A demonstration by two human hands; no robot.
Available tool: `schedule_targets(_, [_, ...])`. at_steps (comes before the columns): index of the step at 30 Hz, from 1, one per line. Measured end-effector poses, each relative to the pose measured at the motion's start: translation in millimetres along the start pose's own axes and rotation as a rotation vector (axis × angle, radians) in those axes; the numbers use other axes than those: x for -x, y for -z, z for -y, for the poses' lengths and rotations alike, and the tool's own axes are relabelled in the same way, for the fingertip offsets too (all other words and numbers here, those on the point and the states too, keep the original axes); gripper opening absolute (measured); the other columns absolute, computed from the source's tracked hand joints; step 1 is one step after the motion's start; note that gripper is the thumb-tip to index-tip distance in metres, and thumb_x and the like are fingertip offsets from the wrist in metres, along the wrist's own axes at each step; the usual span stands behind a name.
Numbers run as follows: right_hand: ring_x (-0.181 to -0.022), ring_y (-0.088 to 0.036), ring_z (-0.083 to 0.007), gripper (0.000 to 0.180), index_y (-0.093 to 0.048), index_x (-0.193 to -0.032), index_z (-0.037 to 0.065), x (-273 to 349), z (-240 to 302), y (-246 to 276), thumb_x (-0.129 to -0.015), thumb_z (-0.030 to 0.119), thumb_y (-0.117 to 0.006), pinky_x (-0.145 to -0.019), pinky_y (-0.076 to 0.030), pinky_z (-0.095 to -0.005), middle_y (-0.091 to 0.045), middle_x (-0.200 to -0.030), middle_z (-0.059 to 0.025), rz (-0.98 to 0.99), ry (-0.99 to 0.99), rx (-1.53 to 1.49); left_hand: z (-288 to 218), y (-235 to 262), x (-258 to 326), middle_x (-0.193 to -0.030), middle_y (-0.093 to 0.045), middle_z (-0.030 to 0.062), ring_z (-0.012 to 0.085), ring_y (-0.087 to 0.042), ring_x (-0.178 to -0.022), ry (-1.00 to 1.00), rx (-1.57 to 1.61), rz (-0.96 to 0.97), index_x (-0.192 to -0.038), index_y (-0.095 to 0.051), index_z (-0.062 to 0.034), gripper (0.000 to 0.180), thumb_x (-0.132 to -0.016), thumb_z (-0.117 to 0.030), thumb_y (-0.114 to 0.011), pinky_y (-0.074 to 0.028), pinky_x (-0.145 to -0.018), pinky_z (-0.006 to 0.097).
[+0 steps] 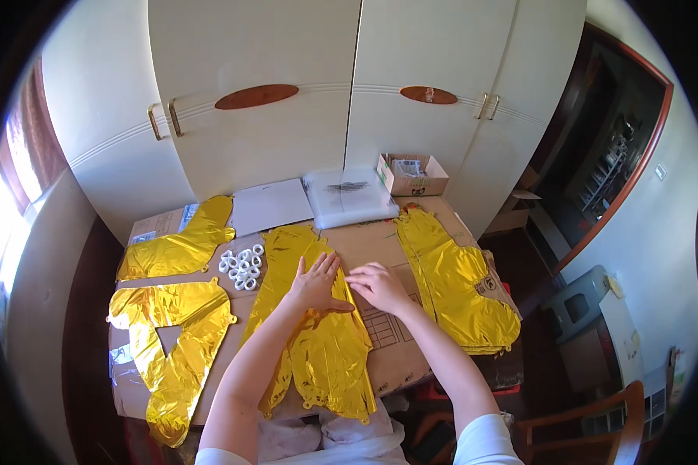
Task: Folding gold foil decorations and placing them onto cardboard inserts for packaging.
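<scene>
A flat gold foil balloon [329, 368] lies in front of me, its long side running away from me. My left hand [315, 287] rests flat on its upper part, fingers stretched and thumb out to the right. At the balloon's right edge, my right hand [378, 287] has its fingers pinched together on the folded foil strip. Further left lie two more gold foil balloons, one bent [184, 242] and one with a triangular opening [151, 310]. A stack of gold foil balloons [454, 291] is on the right. Several small white rolls [243, 271] sit left of the middle balloon.
Brown cardboard [372, 242] covers the table. Along its back are a white sheet [271, 206], a stack of clear plastic bags [349, 203] and an open cardboard box [417, 184]. Behind stands a cream cabinet [264, 139]. A wooden chair [632, 418] is at lower right.
</scene>
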State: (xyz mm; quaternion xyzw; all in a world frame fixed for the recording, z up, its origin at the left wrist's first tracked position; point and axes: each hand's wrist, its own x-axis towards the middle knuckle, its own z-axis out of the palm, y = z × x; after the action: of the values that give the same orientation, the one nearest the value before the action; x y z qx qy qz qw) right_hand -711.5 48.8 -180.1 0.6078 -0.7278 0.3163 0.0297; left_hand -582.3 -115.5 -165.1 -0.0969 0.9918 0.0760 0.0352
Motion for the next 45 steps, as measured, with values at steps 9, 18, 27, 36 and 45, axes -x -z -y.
schedule_targets(9, [-0.128, -0.046, -0.0266, 0.031, -0.075, -0.106, 0.025, -10.7, -11.4, -19.2, -0.080, 0.041, -0.072, -0.106, -0.035, -0.0475, -0.059, -0.133, 0.0010, 0.108, -0.088, 0.139, 3.0, -3.6, 1.7, -0.159, -0.019, 0.0131, 0.0263, -0.013, -0.149, 0.004, 0.035, 0.000, -0.151, -0.021, 0.0004, 0.135, -0.056, -0.084, -0.066, -0.011, -0.116, 0.060])
schedule_targets(18, [-0.146, -0.015, -0.0356, 0.067, -0.063, -0.128, 0.033, 19.2, 8.6, 17.7, -0.069, 0.062, -0.074, -0.118, -0.013, -0.0537, -0.029, -0.158, -0.0037, 0.533, -0.158, 0.120, 1.9, -5.4, -1.0, -0.160, -0.020, 0.0118, 0.0258, -0.014, -0.149, -0.007, 0.031, -0.006, -0.152, -0.020, -0.0005, 0.137, -0.053, -0.084, -0.067, -0.012, -0.116, 0.061])
schedule_targets(27, [-0.148, -0.007, -0.0387, 0.077, -0.056, -0.136, 0.030, 43.1, 45.7, 43.9, -0.068, 0.062, -0.074, -0.117, -0.010, -0.0576, -0.022, -0.160, -0.0057, 0.703, -0.149, 0.235, -1.4, 1.4, -0.4, -0.160, -0.020, 0.0121, 0.0265, -0.013, -0.149, -0.005, 0.013, 0.011, -0.152, -0.020, -0.0006, 0.136, -0.054, -0.082, -0.068, -0.011, -0.116, 0.060])
schedule_targets(36, [-0.147, -0.017, -0.0309, 0.054, -0.061, -0.130, 0.026, 67.0, 60.6, 43.6, -0.084, 0.054, -0.062, -0.117, -0.016, -0.0558, -0.039, -0.152, 0.0065, 0.641, -0.033, 0.322, -7.0, 9.2, -6.1, -0.157, -0.027, 0.0123, 0.0256, -0.014, -0.149, -0.007, -0.209, 0.037, -0.148, -0.028, 0.0028, 0.132, -0.058, -0.090, -0.055, -0.008, -0.117, 0.058])
schedule_targets(45, [-0.144, -0.028, -0.0246, 0.043, -0.060, -0.130, 0.024, 82.7, 63.0, 40.8, -0.093, 0.046, -0.054, -0.115, -0.021, -0.0536, -0.047, -0.146, 0.0080, 0.577, 0.012, 0.335, -1.5, 18.8, -20.5, -0.157, -0.028, 0.0098, 0.0243, -0.012, -0.149, 0.028, -0.159, 0.074, -0.148, -0.031, -0.0005, 0.120, -0.070, -0.090, -0.042, -0.006, -0.118, 0.057])
